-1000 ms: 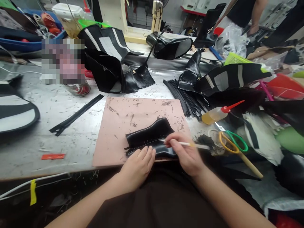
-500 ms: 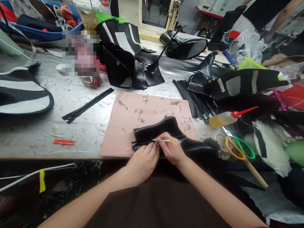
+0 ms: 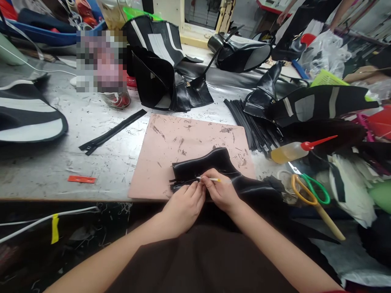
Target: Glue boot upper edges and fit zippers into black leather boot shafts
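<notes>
A black leather boot upper [image 3: 207,160] lies across the front edge of a pink cutting board [image 3: 159,142], its seam side towards me. My left hand [image 3: 185,203] presses the near edge of the upper with its fingers held together; the fingertips are partly hidden against the leather. Beside it, my right hand [image 3: 221,190] pinches a slim white pen with a yellow end [image 3: 215,179]. The pen's tip points left and meets the leather along the seam, just above the left fingertips. At the upper's left end, dark zipper tape ends [image 3: 174,185] stick out.
A loose black zipper [image 3: 113,132] and an orange strip [image 3: 81,179] lie left. Rightward are a bundle of zippers [image 3: 253,126], a squeeze bottle [image 3: 288,152] and scissors [image 3: 305,189]. More boot uppers [image 3: 155,77] stand behind. Another person's arm [image 3: 342,14] shows far back right.
The view has shifted slightly. Both hands stay almost in place, with the pen tip still at the seam. In the background the other person has moved.
</notes>
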{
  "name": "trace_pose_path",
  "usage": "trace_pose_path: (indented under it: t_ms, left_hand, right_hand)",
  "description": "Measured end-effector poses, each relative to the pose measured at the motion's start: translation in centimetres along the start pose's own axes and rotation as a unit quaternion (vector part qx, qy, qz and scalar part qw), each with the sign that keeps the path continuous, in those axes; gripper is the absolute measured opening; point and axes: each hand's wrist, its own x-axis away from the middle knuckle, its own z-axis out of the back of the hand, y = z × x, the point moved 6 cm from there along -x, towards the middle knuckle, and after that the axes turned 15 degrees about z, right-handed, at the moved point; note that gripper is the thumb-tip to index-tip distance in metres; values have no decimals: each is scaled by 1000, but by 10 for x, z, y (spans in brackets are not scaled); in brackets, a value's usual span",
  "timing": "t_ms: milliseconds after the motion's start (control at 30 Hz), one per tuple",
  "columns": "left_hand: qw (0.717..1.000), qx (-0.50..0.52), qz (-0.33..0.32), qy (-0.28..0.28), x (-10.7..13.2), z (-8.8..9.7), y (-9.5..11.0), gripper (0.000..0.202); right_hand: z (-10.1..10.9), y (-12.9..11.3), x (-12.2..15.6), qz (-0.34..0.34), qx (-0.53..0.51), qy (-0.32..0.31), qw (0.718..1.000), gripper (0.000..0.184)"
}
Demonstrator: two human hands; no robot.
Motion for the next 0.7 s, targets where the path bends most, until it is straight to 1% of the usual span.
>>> trace_pose_path:
  t_ms: [233, 500, 567, 700]
  left_hand:
    - [1000, -3, 1, 8, 0, 1, 0, 39]
    - [1000, -2, -7, 3, 0, 0, 0, 39]
    - [1000, -3, -7, 5, 0, 1, 0, 40]
    - [1000, -5, -4, 10, -1, 3, 0, 41]
  right_hand:
    - [1, -1, 0, -2, 3, -1, 1000, 19]
    - [2, -2, -1, 5, 1, 2, 1000, 18]
    - [4, -1, 0, 8, -7, 21, 1000, 18]
    - [10, 4, 4, -12, -13, 61, 998, 18]
